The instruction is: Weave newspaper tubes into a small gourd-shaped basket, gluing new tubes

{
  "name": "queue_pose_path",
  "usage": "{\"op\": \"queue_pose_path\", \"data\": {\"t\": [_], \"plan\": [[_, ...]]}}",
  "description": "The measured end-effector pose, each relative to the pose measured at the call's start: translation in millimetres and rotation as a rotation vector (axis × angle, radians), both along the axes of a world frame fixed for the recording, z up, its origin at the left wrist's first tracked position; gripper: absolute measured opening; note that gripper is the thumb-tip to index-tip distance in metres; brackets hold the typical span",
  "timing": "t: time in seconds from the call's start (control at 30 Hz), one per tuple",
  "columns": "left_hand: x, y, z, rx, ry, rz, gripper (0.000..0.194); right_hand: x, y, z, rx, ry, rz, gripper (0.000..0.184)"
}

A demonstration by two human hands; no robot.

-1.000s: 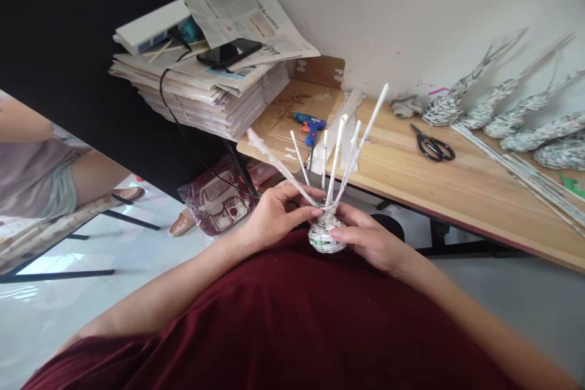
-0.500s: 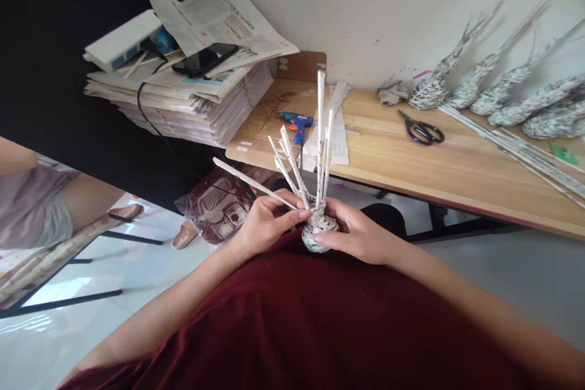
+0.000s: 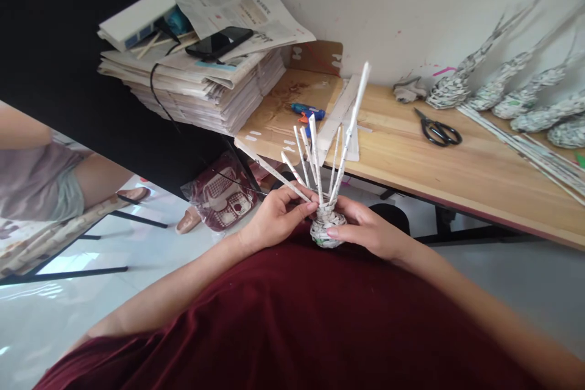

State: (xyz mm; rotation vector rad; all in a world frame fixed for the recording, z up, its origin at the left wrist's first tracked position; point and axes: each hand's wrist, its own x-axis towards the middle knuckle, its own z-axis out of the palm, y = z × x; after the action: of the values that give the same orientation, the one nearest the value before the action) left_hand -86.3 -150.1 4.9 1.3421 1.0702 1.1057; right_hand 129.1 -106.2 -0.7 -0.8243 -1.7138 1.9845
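By the desk (image 3: 388,146), your left hand (image 3: 276,213) pinches a stick (image 3: 274,171), your right hand (image 3: 368,230) cups the pot (image 3: 322,233), seemingly just turned onward.

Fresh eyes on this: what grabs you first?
The woven pot at centre, white rods fanning up from its neck; the left hand pinches one rod, the right hand cups the body. Next, similar woven pieces by the wall at right, then the paper stack at upper left, a phone on top.
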Motion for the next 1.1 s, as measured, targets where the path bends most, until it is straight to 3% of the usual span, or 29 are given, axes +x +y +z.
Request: {"op": "queue_pose_path", "data": {"t": [0.23, 0.37, 0.5, 0.63, 0.73, 0.8, 0.9, 0.93, 1.0, 1.1], "plan": [[-5, 0, -10.3, 0.035, 0.000, 0.059, 0.021, -10, 2, -3.0, -0.091, 0.056, -0.002, 0.054], [-9, 1, -19.7, 0.047, 0.013, 0.186, 0.020, -24, 8, -11.7, -0.102, 0.100, -0.033, 0.061], [-14, -1, -23.6, 0.051, -0.029, 0.344, 0.020, -41, 15, -14.9, -0.106, 0.117, -0.050, 0.052], [-26, -2, -27.6, 0.064, -0.052, 0.428, 0.017, -59, 19, -6.6, -0.036, 0.037, 0.022, 0.043], [-40, -1, -26.2, 0.103, -0.048, 0.492, 0.014, -68, 30, 9.7, 0.127, -0.057, 0.088, 0.046], [-50, -1, -21.7, 0.158, -0.031, 0.578, 0.014, -71, 47, 25.0, 0.314, -0.217, 0.041, 0.044], [-64, -1, -12.6, 0.219, -0.022, 0.668, 0.015, -78, 91, 48.2, 0.583, -0.592, -0.237, 0.031], [-68, -1, -9.8, 0.217, -0.028, 0.673, 0.017, -82, 108, 53.9, 0.618, -0.747, -0.309, 0.032], [-71, -3, -5.6, 0.171, -0.071, 0.637, 0.020, -91, 143, 59.8, 0.638, -0.867, -0.380, 0.036], [-69, -6, -4.1, 0.027, -0.272, 0.471, 0.026, -107, 183, 53.7, 0.587, -0.983, -0.410, 0.049]]}}
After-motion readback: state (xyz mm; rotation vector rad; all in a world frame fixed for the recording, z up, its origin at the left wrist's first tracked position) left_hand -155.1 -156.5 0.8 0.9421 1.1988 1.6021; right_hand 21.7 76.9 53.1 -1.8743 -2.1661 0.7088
